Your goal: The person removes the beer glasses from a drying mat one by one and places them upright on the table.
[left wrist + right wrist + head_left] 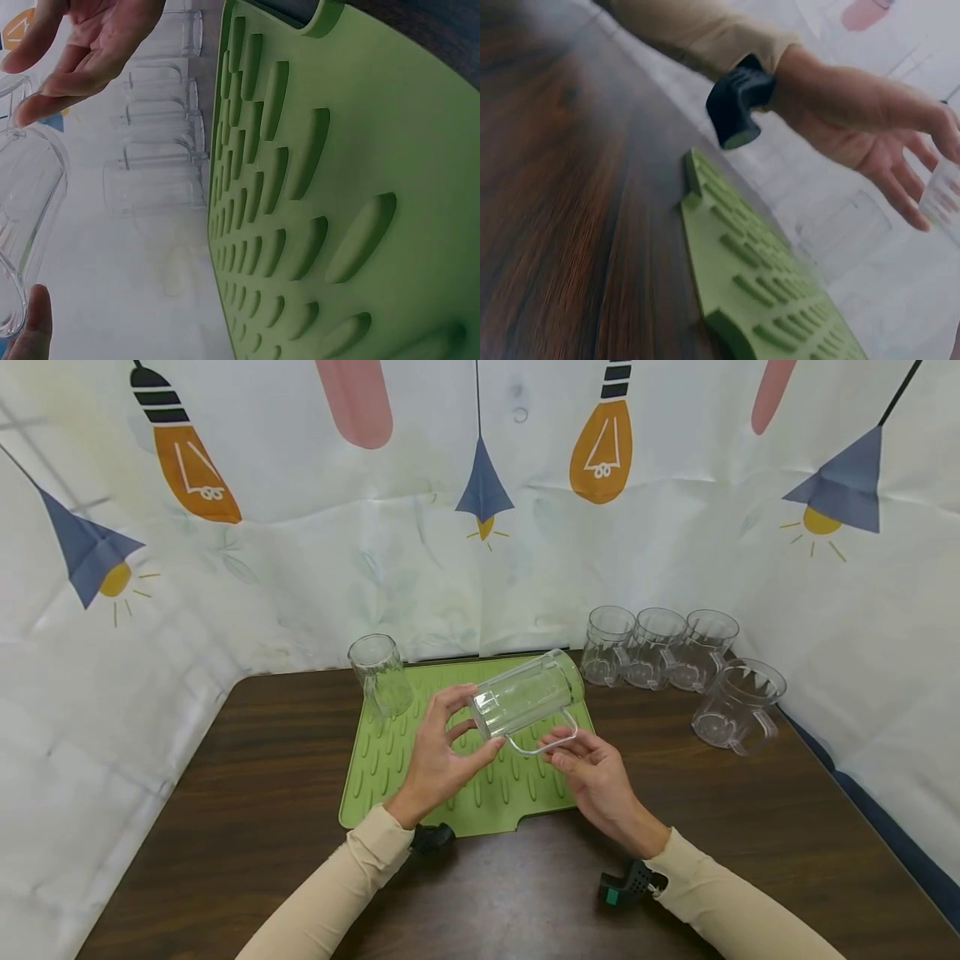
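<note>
A clear glass mug (pixel 528 693) is held tilted on its side above the green ridged mat (pixel 465 806). My left hand (pixel 442 756) grips its left end between thumb and fingers. Fingertips of my right hand (pixel 596 777) pinch the handle on the mug's lower right side. In the left wrist view, the mug (pixel 30 187) shows at the left edge, with the right hand (pixel 97 45) above it. The right wrist view shows the left hand (pixel 862 112) from the side, its fingers around the mug's edge.
Another glass mug (pixel 386 681) stands at the mat's back left corner. Several more stand at the back right of the dark wooden table (pixel 262 793), one mug (pixel 738 706) nearer the right edge. A patterned white curtain (pixel 315 585) hangs close behind.
</note>
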Action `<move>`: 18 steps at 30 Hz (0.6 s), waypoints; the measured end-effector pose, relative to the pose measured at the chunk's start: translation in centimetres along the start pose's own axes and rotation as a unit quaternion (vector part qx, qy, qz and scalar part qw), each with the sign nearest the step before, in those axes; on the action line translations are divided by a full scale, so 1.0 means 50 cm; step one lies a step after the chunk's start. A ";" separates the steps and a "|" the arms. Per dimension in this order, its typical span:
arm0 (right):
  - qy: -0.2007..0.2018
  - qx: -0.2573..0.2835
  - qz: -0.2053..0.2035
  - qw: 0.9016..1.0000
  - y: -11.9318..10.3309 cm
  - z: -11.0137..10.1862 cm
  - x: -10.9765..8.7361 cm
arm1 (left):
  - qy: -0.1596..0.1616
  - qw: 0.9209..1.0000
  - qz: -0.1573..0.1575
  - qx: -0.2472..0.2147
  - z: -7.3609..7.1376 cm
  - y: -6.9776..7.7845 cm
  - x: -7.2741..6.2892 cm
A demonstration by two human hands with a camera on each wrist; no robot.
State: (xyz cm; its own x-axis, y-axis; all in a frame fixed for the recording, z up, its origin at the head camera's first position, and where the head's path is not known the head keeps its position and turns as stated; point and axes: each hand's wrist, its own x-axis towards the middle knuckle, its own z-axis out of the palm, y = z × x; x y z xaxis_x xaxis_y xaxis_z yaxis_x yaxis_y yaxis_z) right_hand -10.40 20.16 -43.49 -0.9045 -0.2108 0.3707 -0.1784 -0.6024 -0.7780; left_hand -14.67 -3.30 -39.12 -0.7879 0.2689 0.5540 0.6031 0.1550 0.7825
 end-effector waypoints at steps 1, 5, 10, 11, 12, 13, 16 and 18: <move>-0.002 0.011 0.001 1.000 0.001 0.001 0.001 | 0.000 1.000 0.000 0.001 0.000 0.000 0.000; -0.010 0.073 0.004 0.997 0.002 0.007 0.006 | 0.001 1.000 0.001 -0.003 0.001 0.002 0.001; -0.027 0.138 0.012 0.990 0.002 0.012 0.009 | -0.005 1.000 -0.003 -0.018 0.003 0.004 0.001; -0.033 0.146 0.012 0.989 0.002 0.012 0.009 | -0.006 1.000 -0.004 -0.019 0.003 0.004 0.001; -0.038 0.155 0.012 0.987 0.003 0.013 0.010 | -0.007 1.000 -0.005 -0.019 0.004 0.004 0.001; -0.043 0.162 0.011 0.986 0.003 0.013 0.010 | -0.007 1.000 -0.006 -0.018 0.004 0.004 0.002; -0.053 0.182 0.009 0.982 0.005 0.015 0.011 | -0.009 1.000 -0.008 -0.018 0.004 0.002 0.003; -0.056 0.193 0.008 0.979 0.007 0.017 0.012 | -0.011 1.000 -0.010 -0.021 0.003 0.001 0.004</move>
State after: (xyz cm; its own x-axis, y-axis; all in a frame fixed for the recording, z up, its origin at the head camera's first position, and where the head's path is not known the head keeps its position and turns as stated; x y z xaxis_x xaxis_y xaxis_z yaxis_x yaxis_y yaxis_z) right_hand -10.65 19.17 -43.10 -0.8537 -0.2935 0.4301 0.0157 -0.8402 -0.5421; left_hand -14.79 -3.10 -39.01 -0.7967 0.2870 0.5319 0.5808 0.1202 0.8051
